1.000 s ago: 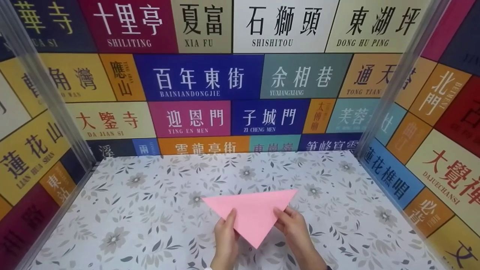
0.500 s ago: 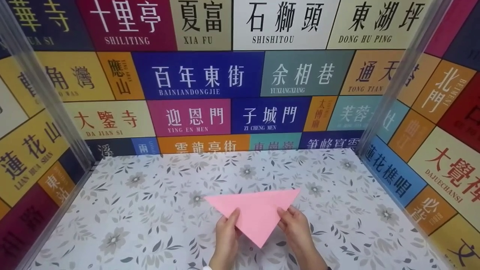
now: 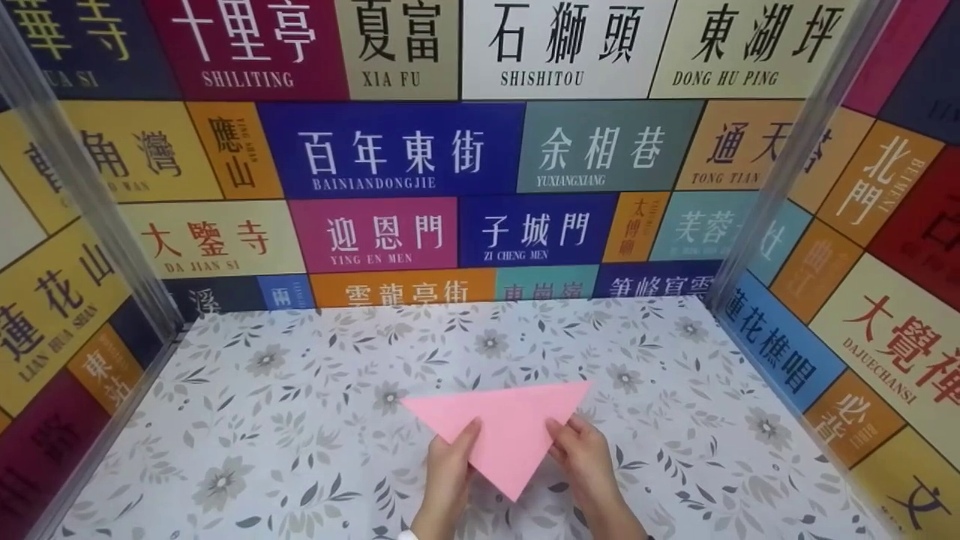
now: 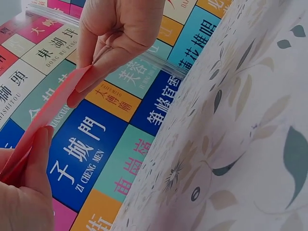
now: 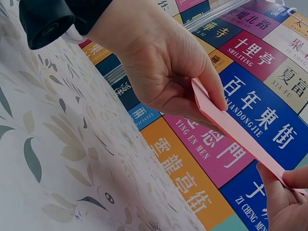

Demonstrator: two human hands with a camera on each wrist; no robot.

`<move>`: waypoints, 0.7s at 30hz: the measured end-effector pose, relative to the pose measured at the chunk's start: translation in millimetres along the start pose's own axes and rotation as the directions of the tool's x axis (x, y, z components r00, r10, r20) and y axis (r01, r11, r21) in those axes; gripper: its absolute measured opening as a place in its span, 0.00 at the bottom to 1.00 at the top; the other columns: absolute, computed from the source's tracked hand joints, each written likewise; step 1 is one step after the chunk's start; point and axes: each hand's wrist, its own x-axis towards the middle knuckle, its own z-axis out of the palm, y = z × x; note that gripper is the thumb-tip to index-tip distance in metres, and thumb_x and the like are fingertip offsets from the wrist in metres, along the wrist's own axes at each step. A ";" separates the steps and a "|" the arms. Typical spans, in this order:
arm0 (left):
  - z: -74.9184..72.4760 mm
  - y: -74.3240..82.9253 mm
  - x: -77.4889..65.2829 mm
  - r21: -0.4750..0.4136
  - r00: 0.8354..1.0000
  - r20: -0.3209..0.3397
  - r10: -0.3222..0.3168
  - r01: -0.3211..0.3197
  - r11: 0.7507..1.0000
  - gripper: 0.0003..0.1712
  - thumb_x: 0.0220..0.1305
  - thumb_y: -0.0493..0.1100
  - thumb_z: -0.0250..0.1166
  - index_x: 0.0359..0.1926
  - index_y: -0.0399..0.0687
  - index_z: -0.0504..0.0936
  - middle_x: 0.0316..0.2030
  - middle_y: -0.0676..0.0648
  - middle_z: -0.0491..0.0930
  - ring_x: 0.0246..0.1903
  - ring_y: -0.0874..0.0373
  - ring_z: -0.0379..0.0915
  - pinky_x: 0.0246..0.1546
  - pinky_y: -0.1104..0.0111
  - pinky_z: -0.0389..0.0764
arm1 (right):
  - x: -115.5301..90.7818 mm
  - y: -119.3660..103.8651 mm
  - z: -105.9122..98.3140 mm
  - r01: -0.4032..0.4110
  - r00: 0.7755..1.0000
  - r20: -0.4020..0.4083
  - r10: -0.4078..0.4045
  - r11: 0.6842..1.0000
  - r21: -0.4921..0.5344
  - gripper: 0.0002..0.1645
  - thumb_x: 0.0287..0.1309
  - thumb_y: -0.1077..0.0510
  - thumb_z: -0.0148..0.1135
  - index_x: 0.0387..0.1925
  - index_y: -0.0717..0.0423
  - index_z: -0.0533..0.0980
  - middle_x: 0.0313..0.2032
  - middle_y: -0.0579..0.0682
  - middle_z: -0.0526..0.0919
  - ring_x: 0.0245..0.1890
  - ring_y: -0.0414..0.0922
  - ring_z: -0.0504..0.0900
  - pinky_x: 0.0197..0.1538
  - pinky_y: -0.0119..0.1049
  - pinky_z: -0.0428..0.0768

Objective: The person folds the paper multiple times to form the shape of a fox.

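A pink sheet of paper [image 3: 510, 431], folded into a triangle, is held up above the table with one point facing down toward the person. My left hand [image 3: 448, 465] pinches its left slanted edge, thumb on the front face. On the opposite edge my right hand [image 3: 589, 457] pinches it the same way, fingers behind the paper. Seen nearly edge-on in the left wrist view, the paper [image 4: 45, 115] spans between both hands. In the right wrist view the paper [image 5: 240, 134] also appears as a thin strip, its folded layers lying close together.
A white tablecloth [image 3: 300, 420] with grey flowers and leaves covers the table. Colourful panels with Chinese lettering [image 3: 390, 150] stand behind it and on both sides. Clear corner posts [image 3: 780, 165] rise at the back left and back right.
Both hands keep their pinch on the pink paper. The paper shifts slightly right, then back left, along with small shifts of the whole view.
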 end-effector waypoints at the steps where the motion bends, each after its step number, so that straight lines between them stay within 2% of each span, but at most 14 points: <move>1: -0.1 -0.9 0.1 0.000 1.000 -0.005 -0.001 0.001 1.000 0.34 0.55 0.49 0.61 0.59 0.39 0.61 0.52 0.41 0.71 0.46 0.53 0.73 0.48 0.63 0.75 | 0.1 0.3 0.0 -0.002 1.000 -0.005 0.002 1.000 -0.007 0.28 0.56 0.55 0.56 0.57 0.61 0.65 0.50 0.57 0.75 0.47 0.47 0.78 0.47 0.35 0.76; 7: 0.7 -4.4 -0.4 0.007 1.000 -0.026 0.008 -0.008 1.000 0.32 0.56 0.47 0.61 0.58 0.38 0.62 0.50 0.42 0.73 0.44 0.55 0.74 0.46 0.63 0.75 | -1.4 -1.8 -1.4 0.008 1.000 0.008 -0.008 1.000 -0.002 0.30 0.56 0.55 0.56 0.59 0.59 0.62 0.51 0.57 0.75 0.47 0.46 0.78 0.47 0.35 0.76; 11: 0.6 -3.7 0.5 0.011 0.999 -0.033 0.034 -0.033 0.999 0.31 0.56 0.46 0.61 0.57 0.36 0.63 0.50 0.42 0.73 0.45 0.55 0.74 0.48 0.64 0.74 | -0.3 -5.6 -3.7 0.023 0.999 0.031 -0.024 0.998 0.059 0.38 0.58 0.55 0.55 0.65 0.59 0.51 0.54 0.61 0.71 0.48 0.48 0.77 0.48 0.35 0.76; 14: -0.5 -1.8 1.9 0.009 0.999 -0.036 0.039 -0.038 0.999 0.30 0.56 0.47 0.60 0.57 0.38 0.63 0.50 0.42 0.73 0.46 0.54 0.73 0.49 0.64 0.73 | 1.8 -7.6 -8.9 0.098 0.994 0.030 -0.102 0.987 0.131 0.41 0.59 0.54 0.52 0.67 0.58 0.44 0.59 0.63 0.64 0.53 0.50 0.73 0.51 0.35 0.73; 15: -0.9 -1.3 2.4 0.010 0.999 -0.038 0.035 -0.035 0.999 0.31 0.56 0.47 0.60 0.57 0.39 0.63 0.50 0.42 0.73 0.46 0.54 0.73 0.49 0.63 0.73 | 2.4 -8.2 -11.5 0.142 0.989 0.028 -0.148 0.977 0.159 0.41 0.60 0.55 0.51 0.67 0.58 0.43 0.60 0.63 0.61 0.55 0.51 0.71 0.53 0.36 0.72; 16: -1.3 -0.9 2.5 0.014 0.999 -0.040 0.031 -0.030 0.999 0.31 0.56 0.48 0.61 0.57 0.40 0.63 0.51 0.43 0.72 0.47 0.54 0.73 0.49 0.63 0.73 | 7.0 -4.7 -16.8 0.216 0.974 0.032 -0.226 0.955 0.202 0.39 0.60 0.57 0.51 0.67 0.57 0.44 0.61 0.62 0.60 0.56 0.51 0.70 0.54 0.36 0.72; 17: -1.8 -0.8 2.7 0.018 0.999 -0.046 0.026 -0.025 1.000 0.31 0.56 0.48 0.61 0.57 0.40 0.63 0.51 0.43 0.72 0.47 0.54 0.73 0.49 0.63 0.73 | 7.2 -5.4 -19.9 0.262 0.962 0.023 -0.272 0.943 0.207 0.37 0.61 0.58 0.50 0.66 0.57 0.45 0.62 0.61 0.58 0.58 0.51 0.68 0.56 0.36 0.70; 20: -2.9 -1.6 2.7 0.025 0.998 -0.059 0.018 -0.017 1.000 0.31 0.55 0.48 0.61 0.57 0.39 0.63 0.51 0.42 0.72 0.47 0.53 0.73 0.50 0.62 0.72 | 6.6 -9.2 -28.6 0.400 0.915 0.003 -0.404 0.907 0.130 0.33 0.59 0.64 0.48 0.65 0.57 0.50 0.64 0.58 0.56 0.62 0.50 0.61 0.59 0.36 0.66; 21: -3.3 -2.2 2.7 0.025 0.998 -0.062 0.018 -0.016 1.000 0.31 0.55 0.48 0.62 0.57 0.39 0.63 0.51 0.42 0.72 0.47 0.53 0.73 0.50 0.62 0.72 | 5.8 -10.7 -31.0 0.451 0.892 0.002 -0.452 0.889 0.076 0.32 0.58 0.67 0.48 0.64 0.57 0.53 0.64 0.56 0.58 0.62 0.49 0.60 0.60 0.34 0.64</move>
